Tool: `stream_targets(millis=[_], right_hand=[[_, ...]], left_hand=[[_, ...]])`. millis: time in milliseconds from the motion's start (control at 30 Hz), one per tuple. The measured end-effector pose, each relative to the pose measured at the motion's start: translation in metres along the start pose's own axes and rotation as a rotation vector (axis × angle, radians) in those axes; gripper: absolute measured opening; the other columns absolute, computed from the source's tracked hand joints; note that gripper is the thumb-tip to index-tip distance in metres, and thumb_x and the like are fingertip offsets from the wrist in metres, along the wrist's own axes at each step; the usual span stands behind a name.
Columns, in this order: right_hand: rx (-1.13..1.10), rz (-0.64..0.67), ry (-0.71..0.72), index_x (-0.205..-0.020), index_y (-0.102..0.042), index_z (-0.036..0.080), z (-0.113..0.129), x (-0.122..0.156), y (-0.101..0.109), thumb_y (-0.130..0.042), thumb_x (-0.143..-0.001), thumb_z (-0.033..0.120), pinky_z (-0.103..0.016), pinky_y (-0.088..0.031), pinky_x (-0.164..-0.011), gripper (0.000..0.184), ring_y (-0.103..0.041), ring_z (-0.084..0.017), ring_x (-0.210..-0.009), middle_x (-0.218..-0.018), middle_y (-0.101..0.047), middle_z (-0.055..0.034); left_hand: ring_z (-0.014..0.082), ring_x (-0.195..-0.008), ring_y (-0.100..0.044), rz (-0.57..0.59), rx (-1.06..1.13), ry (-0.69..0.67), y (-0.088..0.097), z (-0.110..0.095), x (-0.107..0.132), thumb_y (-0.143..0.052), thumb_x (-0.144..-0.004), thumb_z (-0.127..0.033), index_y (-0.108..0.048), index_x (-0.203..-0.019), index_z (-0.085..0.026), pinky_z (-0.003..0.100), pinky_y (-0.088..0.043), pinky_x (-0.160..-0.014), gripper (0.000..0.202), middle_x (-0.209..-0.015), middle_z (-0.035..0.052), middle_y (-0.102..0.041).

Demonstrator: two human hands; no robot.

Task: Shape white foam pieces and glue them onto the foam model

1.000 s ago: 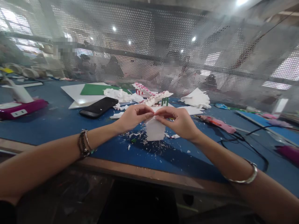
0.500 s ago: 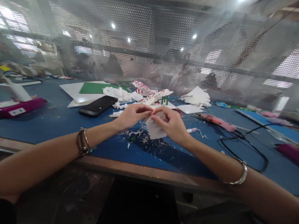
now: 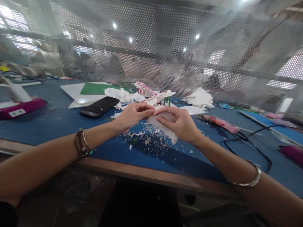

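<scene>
In front of me I hold a thin white tissue (image 3: 170,135) just over the table. My left hand (image 3: 132,116) pinches it at its top edge, thumb and fingers together. My right hand (image 3: 183,123) grips it from the other side, its fingertips meeting those of the left. Most of the tissue hangs below the right fingers, and part is hidden behind them. White scraps and crumbs (image 3: 153,140) lie scattered on the table below. Just beyond my hands stands a small white and pink model (image 3: 157,98) with red and green posts.
A black phone (image 3: 99,107) lies left of the hands, with crumpled white tissue (image 3: 121,94) and a green sheet (image 3: 94,89) behind. A stack of white tissues (image 3: 200,98) is at the back right. A pink glue gun (image 3: 221,123) trails a black cord. Perforated metal screens the far side.
The tissue has swung to the right and now hangs more folded beneath my right hand. My right hand has shifted slightly right; the left has hardly moved.
</scene>
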State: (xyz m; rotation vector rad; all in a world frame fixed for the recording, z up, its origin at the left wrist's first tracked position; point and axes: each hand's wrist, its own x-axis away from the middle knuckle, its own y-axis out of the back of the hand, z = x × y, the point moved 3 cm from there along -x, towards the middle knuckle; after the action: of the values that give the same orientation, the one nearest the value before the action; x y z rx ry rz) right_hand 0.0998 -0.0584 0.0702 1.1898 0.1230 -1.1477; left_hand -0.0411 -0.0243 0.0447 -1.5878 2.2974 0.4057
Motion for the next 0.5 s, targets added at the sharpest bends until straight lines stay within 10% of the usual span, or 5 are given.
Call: stream_targets(millis=[500], right_hand=[[0.166, 0.092, 0.014, -0.082, -0.062, 0.019, -0.0020, -0.0037, 0.0081, -0.053, -0.074, 0.027, -0.023, -0.041, -0.063, 0.014, -0.058, -0.011, -0.068, -0.078, -0.066, 0.0002]], left_hand=[[0.0046, -0.047, -0.045, 0.072, 0.023, 0.088, -0.0030, 0.0037, 0.0011, -0.058, -0.067, -0.018, -0.062, -0.065, -0.016, 0.016, -0.035, -0.044, 0.005, -0.055, -0.0021, -0.056]])
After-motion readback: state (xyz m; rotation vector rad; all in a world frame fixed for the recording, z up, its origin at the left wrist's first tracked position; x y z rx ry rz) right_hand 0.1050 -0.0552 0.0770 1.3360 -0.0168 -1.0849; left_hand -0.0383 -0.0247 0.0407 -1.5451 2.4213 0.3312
